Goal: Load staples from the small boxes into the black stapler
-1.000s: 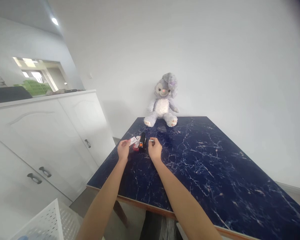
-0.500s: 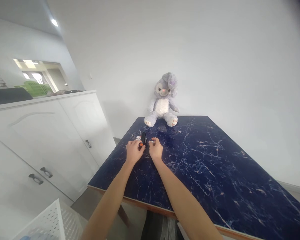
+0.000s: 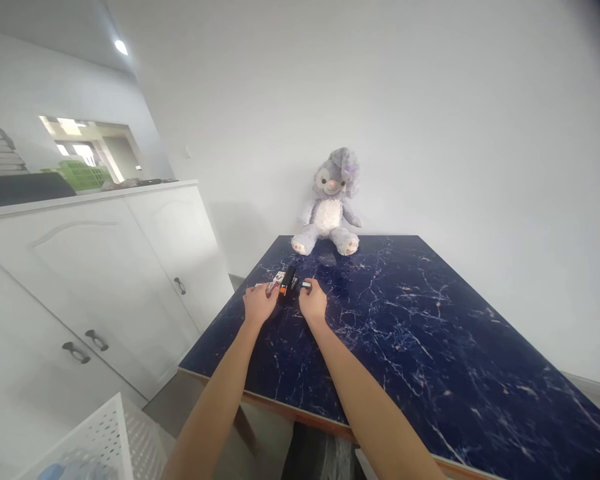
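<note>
Near the far left part of the dark blue marbled table (image 3: 380, 320), my left hand (image 3: 260, 305) has its fingers curled at a small red-and-white piece (image 3: 274, 285), seemingly pinching it. Just right of those fingers lies a black oblong object (image 3: 289, 277) with an orange spot at its near end; its kind is unclear. A white card with dark print (image 3: 279, 275) shows beside it. My right hand (image 3: 313, 301) is closed on a small white piece with a dark end (image 3: 307, 285), too small to identify, a short way right of the black object.
A grey plush toy (image 3: 329, 207) sits at the table's back edge against the wall. White cabinets (image 3: 130, 267) stand on the left, with a green basket (image 3: 83, 175) on top. A white perforated basket (image 3: 105, 433) is on the lower left.
My left hand has shifted left off the black object to the red-and-white piece, uncovering more of the black object. My right hand stays closed on the small white piece. The view has moved slightly.
</note>
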Available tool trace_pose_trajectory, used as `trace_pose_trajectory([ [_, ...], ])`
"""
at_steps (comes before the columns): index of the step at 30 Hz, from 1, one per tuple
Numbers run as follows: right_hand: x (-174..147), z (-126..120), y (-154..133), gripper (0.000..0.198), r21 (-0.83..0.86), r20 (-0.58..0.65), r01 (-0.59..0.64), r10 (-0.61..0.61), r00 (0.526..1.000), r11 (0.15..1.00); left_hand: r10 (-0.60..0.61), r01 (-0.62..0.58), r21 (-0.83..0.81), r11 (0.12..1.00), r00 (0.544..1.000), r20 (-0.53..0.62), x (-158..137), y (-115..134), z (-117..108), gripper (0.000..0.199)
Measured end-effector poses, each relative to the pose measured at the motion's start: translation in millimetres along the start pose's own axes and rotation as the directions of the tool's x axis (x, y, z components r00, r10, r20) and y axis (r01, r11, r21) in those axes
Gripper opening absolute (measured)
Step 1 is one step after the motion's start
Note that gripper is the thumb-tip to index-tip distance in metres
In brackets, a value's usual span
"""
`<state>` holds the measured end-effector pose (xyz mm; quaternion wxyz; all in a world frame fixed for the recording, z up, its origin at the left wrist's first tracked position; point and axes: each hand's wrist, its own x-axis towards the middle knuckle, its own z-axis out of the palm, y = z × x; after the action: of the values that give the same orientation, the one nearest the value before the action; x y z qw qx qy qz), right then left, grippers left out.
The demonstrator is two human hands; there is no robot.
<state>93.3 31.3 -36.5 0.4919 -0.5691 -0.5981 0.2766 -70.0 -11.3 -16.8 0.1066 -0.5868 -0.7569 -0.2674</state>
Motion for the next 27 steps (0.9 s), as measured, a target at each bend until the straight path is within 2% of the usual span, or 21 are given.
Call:
trace_pose_trajectory([
  [7, 1.6, 2.6, 1.7, 0.034, -0.015, 0.013, 0.043, -0.042, 0.999, 0.999, -0.003, 0.003, 0.025, 1.000, 1.000, 0.007, 0.5, -1.2, 3.5, 0.031],
  [11, 1.7, 2.7, 3.0, 0.036, 0.012, 0.009, 0.037, -0.037, 0.999, 0.999, 0.009, -0.016, -0.052, 0.998, 0.989, -0.145, 0.3, -2.1, 0.9, 0.030],
  [13, 2.0, 3.1, 4.1, 0.035, 0.040, 0.001, 0.037, -0.037, 0.999, 0.999, 0.037, -0.066, -0.122, 0.990, 0.974, -0.223, -0.1, 0.6, 0.4, 0.028],
  [15, 2.4, 3.9, 5.2, 0.033, 0.073, -0.005, 0.044, -0.044, 0.999, 0.996, 0.073, -0.119, -0.177, 0.977, 0.966, -0.250, -0.9, 3.9, 0.5, 0.024],
  [19, 2.6, 4.4, 5.3, 0.030, 0.131, -0.007, 0.047, -0.046, 0.999, 0.990, 0.102, -0.153, -0.236, 0.960, 0.972, -0.213, -3.1, 7.7, 0.8, 0.020],
  [23, 1.8, 2.1, 2.2, 0.026, 0.176, -0.004, 0.030, -0.030, 1.000, 0.984, 0.193, -0.218, -0.239, 0.946, 0.973, -0.123, -5.1, 6.4, 0.1, 0.022],
  [27, 1.6, 0.6, 0.1, 0.025, 0.226, -0.006, 0.026, -0.026, 1.000, 0.974, 0.122, -0.185, -0.364, 0.913, 0.974, -0.190, -6.0, 7.7, -0.2, 0.024],
])
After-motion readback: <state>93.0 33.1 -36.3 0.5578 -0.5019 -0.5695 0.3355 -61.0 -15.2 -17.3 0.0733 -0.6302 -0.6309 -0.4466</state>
